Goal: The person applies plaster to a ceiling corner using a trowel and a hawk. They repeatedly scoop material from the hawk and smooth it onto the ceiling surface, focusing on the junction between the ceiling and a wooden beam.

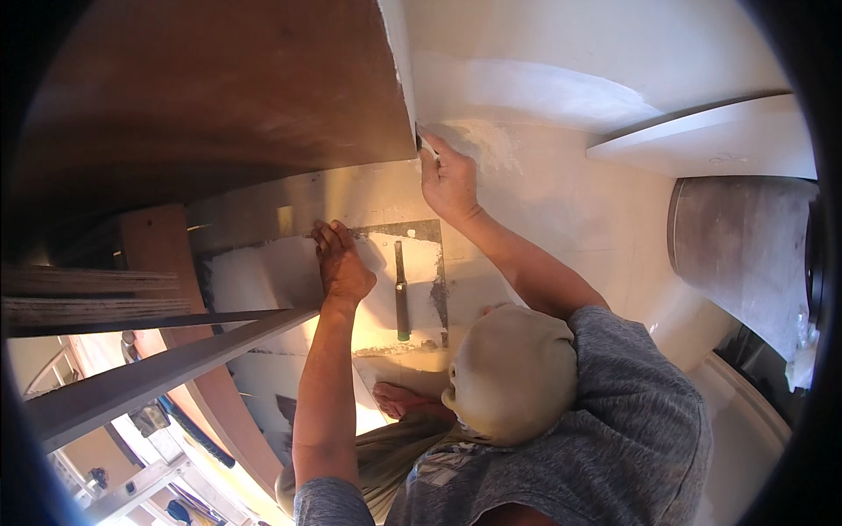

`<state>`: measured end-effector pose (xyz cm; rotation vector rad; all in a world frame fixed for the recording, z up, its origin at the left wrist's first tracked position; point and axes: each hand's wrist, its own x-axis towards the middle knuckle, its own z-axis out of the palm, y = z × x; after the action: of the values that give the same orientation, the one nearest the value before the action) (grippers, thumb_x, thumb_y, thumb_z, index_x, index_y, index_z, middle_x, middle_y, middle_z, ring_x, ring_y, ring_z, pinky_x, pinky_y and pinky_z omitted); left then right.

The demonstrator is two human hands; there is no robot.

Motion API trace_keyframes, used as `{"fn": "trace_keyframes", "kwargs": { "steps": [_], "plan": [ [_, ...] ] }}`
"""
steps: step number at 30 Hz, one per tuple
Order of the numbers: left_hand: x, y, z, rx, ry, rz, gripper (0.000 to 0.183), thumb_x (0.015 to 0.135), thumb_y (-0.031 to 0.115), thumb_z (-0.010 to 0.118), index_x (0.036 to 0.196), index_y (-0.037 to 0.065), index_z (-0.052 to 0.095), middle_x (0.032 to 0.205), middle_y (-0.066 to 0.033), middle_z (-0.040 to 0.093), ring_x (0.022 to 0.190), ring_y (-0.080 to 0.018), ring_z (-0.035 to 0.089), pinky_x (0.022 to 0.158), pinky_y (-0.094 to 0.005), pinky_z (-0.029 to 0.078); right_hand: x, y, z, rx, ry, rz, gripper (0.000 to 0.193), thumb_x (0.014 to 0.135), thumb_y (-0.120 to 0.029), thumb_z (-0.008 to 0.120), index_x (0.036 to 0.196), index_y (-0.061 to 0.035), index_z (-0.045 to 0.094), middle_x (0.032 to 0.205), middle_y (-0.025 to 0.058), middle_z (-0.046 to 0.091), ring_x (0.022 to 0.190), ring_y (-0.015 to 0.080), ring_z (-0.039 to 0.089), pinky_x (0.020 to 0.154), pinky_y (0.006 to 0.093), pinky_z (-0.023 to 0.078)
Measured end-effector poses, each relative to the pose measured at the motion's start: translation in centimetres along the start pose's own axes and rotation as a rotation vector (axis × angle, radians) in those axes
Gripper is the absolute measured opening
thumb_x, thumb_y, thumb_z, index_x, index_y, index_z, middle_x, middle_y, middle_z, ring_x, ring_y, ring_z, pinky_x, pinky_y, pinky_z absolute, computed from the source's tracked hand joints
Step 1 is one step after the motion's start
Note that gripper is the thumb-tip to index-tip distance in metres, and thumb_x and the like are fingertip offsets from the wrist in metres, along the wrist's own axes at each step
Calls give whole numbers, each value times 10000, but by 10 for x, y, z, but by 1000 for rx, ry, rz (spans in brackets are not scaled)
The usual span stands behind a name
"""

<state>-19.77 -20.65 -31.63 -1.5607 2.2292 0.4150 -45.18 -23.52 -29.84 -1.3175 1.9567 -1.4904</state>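
Note:
My right hand is raised to the lower corner of a large brown panel, beside the pale edge of the wall. Its thumb and fingers close around something small and dark, mostly hidden, against that corner. Lower down, my left hand leans with its fingertips spread on the far edge of a dark board coated in white paste. On the board lies a slim hand tool with a dark handle, a green end and a narrow blade. Neither hand touches that tool.
My bent knee and bare foot are close to the board. At left, a grey bar slants in front of a wooden plank, with tools below it. A white panel and a rounded grey-brown object stand at right.

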Motion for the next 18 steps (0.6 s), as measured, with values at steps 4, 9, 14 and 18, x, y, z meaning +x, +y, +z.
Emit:
{"fn": "trace_keyframes", "kwargs": {
  "steps": [4,9,14,18],
  "plan": [
    [-1,3,-2,-23,-5,-2,1018,778,111,689,1567,-193,122,1627,-450,128,1543,-590,156,1294,-532,193,14,11,5,-39,-7,-8,396,963,-27,631,1353,-63,690,696,218,643,529,220,611,564,350,494],
    [-1,1,-3,-22,-21,-18,1010,786,107,683,1575,-182,124,1632,-452,115,1550,-584,149,1292,-524,207,5,25,4,62,-84,67,430,964,-46,652,1391,-91,670,754,193,693,585,261,647,618,352,533],
    [1,2,-2,-33,-9,7,976,798,83,664,1575,-180,135,1639,-448,113,1551,-584,150,1294,-527,203,5,53,2,-21,12,-155,454,946,-64,670,1399,-81,656,782,208,701,656,328,673,676,381,556],
    [-1,-5,2,-38,25,13,951,805,60,646,1575,-180,143,1639,-447,121,1549,-587,151,1294,-534,204,4,20,-10,-85,-105,247,402,916,-93,659,1305,8,671,874,263,718,797,453,702,773,503,571]
  ]
}}
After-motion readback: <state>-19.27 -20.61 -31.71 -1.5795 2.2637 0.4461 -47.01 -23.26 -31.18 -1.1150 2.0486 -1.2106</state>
